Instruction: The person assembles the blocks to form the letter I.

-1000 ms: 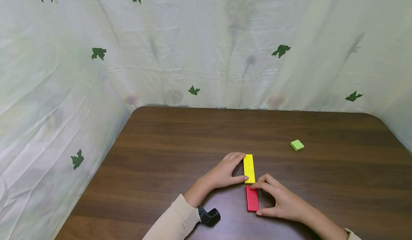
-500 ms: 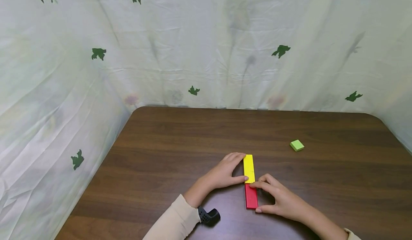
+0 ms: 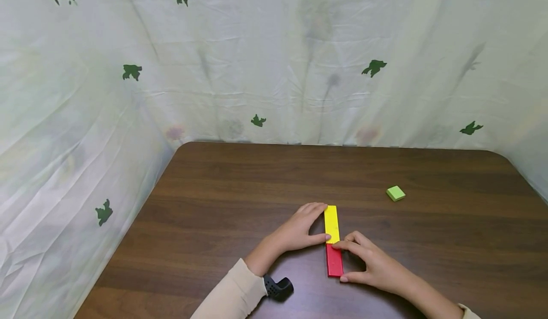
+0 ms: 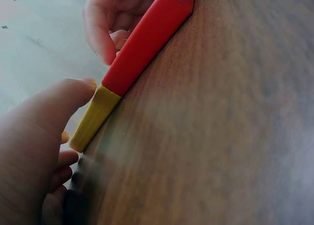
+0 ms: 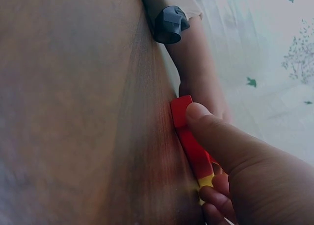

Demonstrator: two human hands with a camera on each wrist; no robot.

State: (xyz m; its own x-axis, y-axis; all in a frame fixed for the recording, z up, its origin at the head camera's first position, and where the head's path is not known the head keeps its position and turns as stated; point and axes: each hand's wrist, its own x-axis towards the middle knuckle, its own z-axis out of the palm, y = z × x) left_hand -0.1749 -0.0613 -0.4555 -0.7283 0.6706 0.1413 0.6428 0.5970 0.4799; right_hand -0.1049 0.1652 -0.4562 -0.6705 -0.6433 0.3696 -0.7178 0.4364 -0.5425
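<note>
A yellow block [image 3: 331, 224] and a red block [image 3: 334, 260] lie end to end on the wooden table, the yellow one farther away. My left hand [image 3: 299, 228] holds the yellow block from the left, thumb near its close end and fingertips at its far corner. With my right hand [image 3: 370, 266] I pinch the red block lengthwise, thumb at its near corner and index finger over the joint. In the left wrist view the red block [image 4: 149, 38] meets the yellow block [image 4: 95, 119] in one line. In the right wrist view my right thumb [image 5: 200, 112] presses the red block's end.
A small light green block [image 3: 396, 193] lies farther back on the right of the table [image 3: 239, 176]. Behind the table hangs a pale curtain [image 3: 274, 62] with green bird shapes. A black wrist device [image 3: 279, 288] sits on the left sleeve.
The red block has slid away from me and slightly left, closing the small gap to the yellow block. My right hand has moved slightly with it; the left hand has stayed in place.
</note>
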